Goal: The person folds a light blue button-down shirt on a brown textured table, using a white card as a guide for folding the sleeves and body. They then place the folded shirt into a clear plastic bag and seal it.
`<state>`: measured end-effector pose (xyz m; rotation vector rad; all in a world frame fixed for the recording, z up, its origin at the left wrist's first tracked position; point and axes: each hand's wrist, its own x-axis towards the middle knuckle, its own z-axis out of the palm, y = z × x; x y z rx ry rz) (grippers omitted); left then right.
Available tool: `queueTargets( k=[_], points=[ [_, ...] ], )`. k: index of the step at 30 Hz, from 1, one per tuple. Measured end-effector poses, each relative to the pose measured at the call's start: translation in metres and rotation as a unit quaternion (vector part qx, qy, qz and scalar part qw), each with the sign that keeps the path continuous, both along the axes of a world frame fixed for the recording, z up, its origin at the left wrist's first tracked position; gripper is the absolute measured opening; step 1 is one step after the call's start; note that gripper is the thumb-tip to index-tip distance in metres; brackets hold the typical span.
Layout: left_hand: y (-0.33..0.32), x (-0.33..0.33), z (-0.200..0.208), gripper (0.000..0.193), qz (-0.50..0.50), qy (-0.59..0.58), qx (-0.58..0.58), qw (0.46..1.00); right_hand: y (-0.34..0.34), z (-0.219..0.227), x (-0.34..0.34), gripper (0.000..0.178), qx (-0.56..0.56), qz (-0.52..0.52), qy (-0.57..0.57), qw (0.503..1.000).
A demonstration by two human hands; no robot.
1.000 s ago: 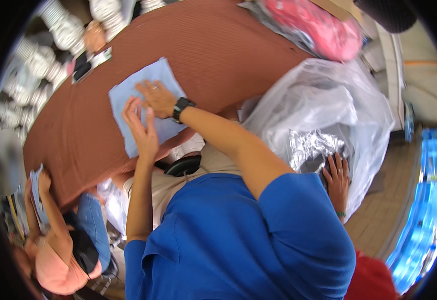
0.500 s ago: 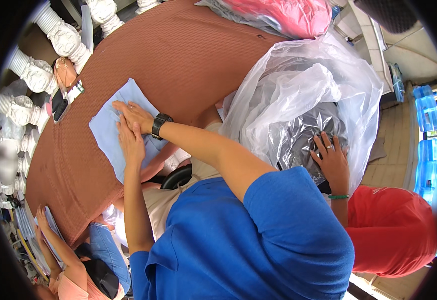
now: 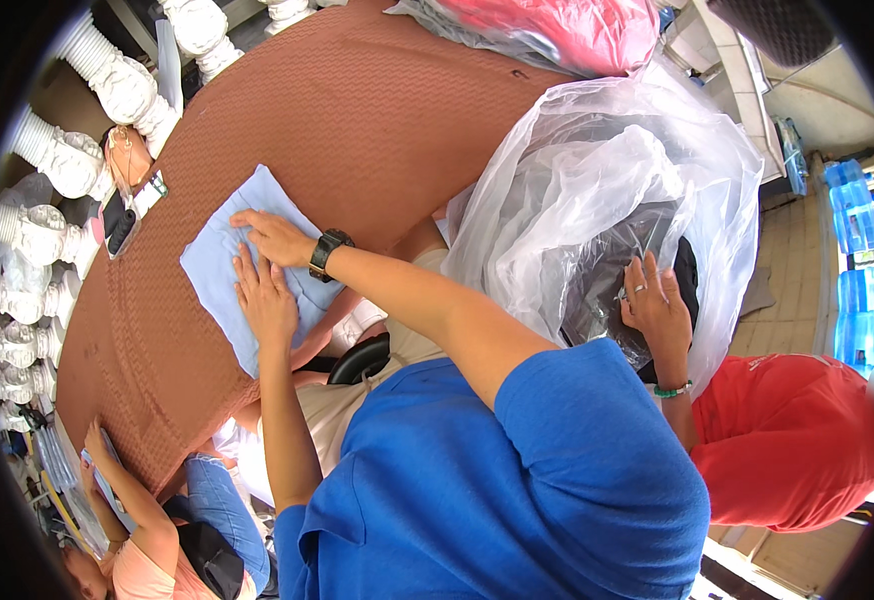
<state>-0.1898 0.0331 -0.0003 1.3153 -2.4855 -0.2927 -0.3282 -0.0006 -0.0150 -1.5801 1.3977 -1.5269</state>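
A folded light blue cloth [image 3: 219,245] lies on the brown textured tablecloth [image 3: 357,110]. My left hand [image 3: 267,303] rests flat on it, fingers stretched out and slightly apart. Just beyond, my right hand [image 3: 279,240], below a black wristwatch [image 3: 331,252], presses on the same cloth with its fingers extended. The hands are close together, and neither grips the fabric. Part of the cloth is hidden under them.
To the right stands a large clear plastic bag [image 3: 517,190] with dark wrapped contents. A red-clothed person's hand [image 3: 662,305] reaches into it. Pink bagged goods [image 3: 587,30] lie at the far edge. Another person [image 3: 147,530] sits at lower left; white balusters [image 3: 122,90] line the left side.
My hands have come slightly apart, the left sliding back toward me and the fingers spreading. In the clear bag, the other person's hand has shifted, and the dark contents look different.
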Motion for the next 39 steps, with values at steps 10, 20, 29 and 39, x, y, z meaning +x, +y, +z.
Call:
queueTargets(
  k=[10, 20, 29, 39],
  points=[
    [0.005, -0.001, 0.003, 0.050, 0.035, -0.024, -0.018, 0.999, 0.010, 0.026, 0.007, 0.040, 0.081, -0.003, -0.036, 0.996],
    [0.007, -0.005, 0.001, 0.052, 0.037, -0.032, -0.028, 0.998, 0.004, 0.008, 0.004, 0.038, 0.035, -0.004, -0.001, 0.999],
    [0.001, -0.004, 0.006, 0.051, 0.009, -0.038, -0.002, 0.999, -0.007, -0.003, -0.006, 0.036, 0.014, 0.011, -0.055, 0.998],
    [-0.119, 0.071, 0.025, 0.084, 0.291, 0.186, 0.075, 0.935, -0.046, 0.060, -0.077, 0.066, 0.182, -0.103, 0.204, 0.956]
  ],
)
